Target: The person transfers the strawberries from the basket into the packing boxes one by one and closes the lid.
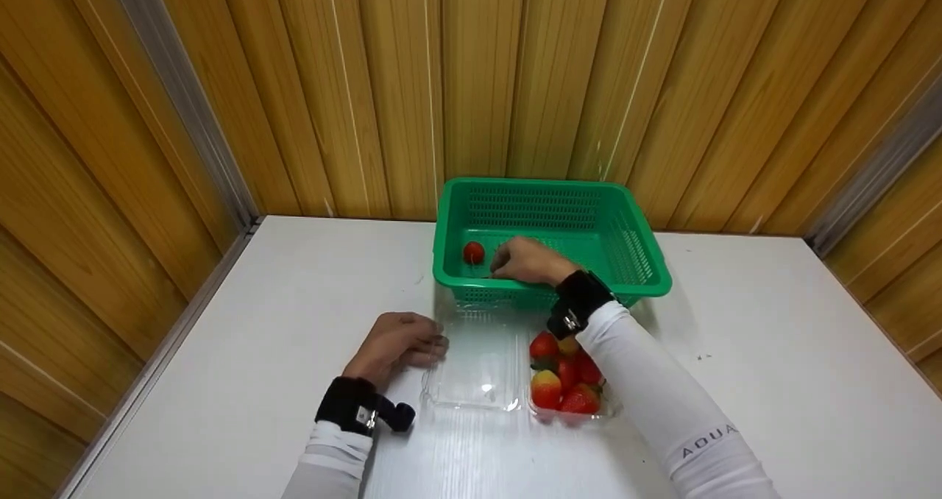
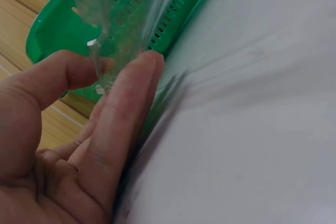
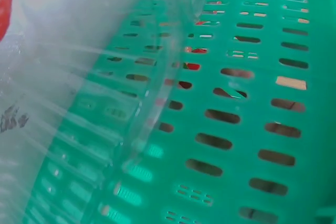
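A clear plastic clamshell box lies unfolded on the table, its transparent lid (image 1: 478, 370) on the left and its strawberry-filled half (image 1: 567, 381) on the right. My left hand (image 1: 401, 344) pinches the lid's left edge between thumb and fingers; the left wrist view shows the thin plastic (image 2: 105, 30) between them. Over the front rim of a green basket (image 1: 548, 291) reaches my right hand (image 1: 533, 260), its fingers curled down inside. I cannot tell whether those fingers hold anything. One strawberry (image 1: 473, 252) sits in the basket, left of the right hand.
The basket stands at the back of the white table (image 1: 331, 278), close to the wood-patterned wall (image 1: 478, 79). In the right wrist view, clear plastic (image 3: 142, 114) overlaps the basket's slotted side (image 3: 252, 145). My right sleeve (image 1: 662, 388) passes over the box's right side.
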Action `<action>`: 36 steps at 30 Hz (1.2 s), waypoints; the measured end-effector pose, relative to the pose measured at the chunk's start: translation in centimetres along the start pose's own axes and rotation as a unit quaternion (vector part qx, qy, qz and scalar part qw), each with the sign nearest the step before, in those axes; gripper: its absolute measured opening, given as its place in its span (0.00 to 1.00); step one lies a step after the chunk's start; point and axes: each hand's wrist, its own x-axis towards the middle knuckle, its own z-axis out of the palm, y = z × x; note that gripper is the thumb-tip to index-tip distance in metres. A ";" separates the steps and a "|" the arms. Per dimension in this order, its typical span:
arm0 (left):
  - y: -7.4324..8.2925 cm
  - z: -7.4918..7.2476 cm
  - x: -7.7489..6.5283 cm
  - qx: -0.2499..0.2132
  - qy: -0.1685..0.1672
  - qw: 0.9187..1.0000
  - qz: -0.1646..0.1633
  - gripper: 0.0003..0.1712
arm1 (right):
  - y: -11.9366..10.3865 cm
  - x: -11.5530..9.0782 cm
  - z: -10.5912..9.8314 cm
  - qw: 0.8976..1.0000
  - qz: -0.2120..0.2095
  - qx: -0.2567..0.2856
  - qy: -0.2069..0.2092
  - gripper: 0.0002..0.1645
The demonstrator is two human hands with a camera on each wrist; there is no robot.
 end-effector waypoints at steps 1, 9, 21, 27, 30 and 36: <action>0.0 0.0 0.0 0.000 0.000 1.000 0.000 0.14 | 0.0 0.0 0.0 1.000 0.002 0.001 -0.001 0.17; 0.0 0.0 -0.2 0.002 -0.002 1.000 0.003 0.16 | 0.1 0.4 0.2 1.000 0.007 0.015 -0.006 0.17; 0.0 0.0 0.0 0.012 0.004 1.000 -0.005 0.15 | 0.4 0.9 0.3 1.000 0.010 0.001 -0.015 0.15; 0.0 0.1 0.1 0.015 0.004 1.000 -0.001 0.14 | 0.5 1.2 0.3 1.000 0.022 -0.011 -0.017 0.13; -0.1 0.0 0.0 0.016 0.004 1.000 0.001 0.14 | 0.4 1.1 0.3 0.999 0.024 -0.012 -0.018 0.14; -0.1 0.0 0.0 0.018 0.003 1.000 0.001 0.15 | 0.5 1.1 0.4 0.999 0.024 -0.009 -0.023 0.16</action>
